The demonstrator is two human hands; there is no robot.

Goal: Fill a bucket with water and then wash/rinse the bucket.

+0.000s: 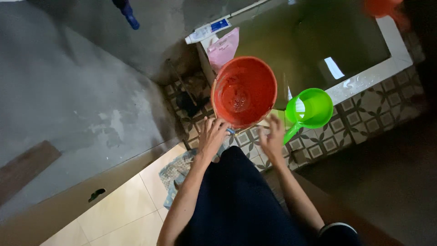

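A red plastic bucket [244, 90] with a little water in its bottom stands on the patterned tile ledge [359, 114] of a water tank. My left hand [212, 135] is at the bucket's near left side, fingers spread and touching its base. My right hand [272, 136] is just below the bucket's right side, fingers apart and blurred, holding nothing. A green dipper [309, 110] with a handle sits on the ledge right of my right hand.
The tank [318, 41] is full of dark water inside a white rim. A pink pouch [224, 49] and a white-and-blue tube [207, 31] lie at its far corner. A patterned cloth [175, 175] lies on the cream floor tiles. A grey concrete wall stands at left.
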